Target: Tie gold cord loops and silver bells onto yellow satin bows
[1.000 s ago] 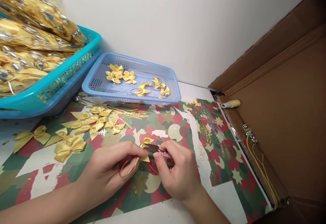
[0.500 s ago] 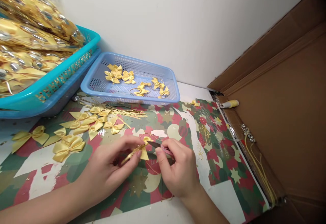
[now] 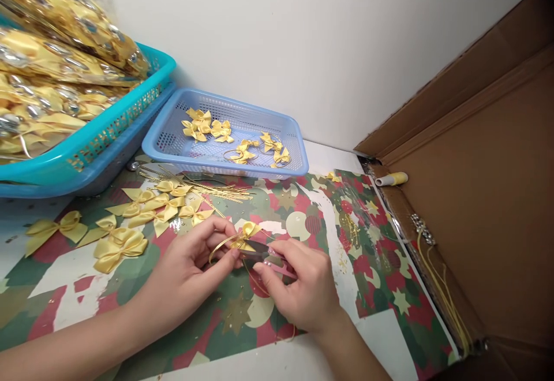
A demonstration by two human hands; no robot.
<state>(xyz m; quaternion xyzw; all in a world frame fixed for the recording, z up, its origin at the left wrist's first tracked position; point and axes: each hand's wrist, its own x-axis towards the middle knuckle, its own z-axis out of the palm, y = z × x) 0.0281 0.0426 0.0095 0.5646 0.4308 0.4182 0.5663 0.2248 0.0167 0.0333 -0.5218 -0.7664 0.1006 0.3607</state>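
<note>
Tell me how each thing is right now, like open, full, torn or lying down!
Left hand: closed on a bow
Right hand: closed on the scissors
Scissors: held, blades seemingly a little apart
Held bow: tied, at the blades
Blue basket: open, partly filled
Teal basket: open, heaped with bags
Gold strips: loose, piled
Cone: on its side
Patterned paper: torn in places

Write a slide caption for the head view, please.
Left hand holding a yellow bow, right hand holding pink-handled scissors at it.
</note>
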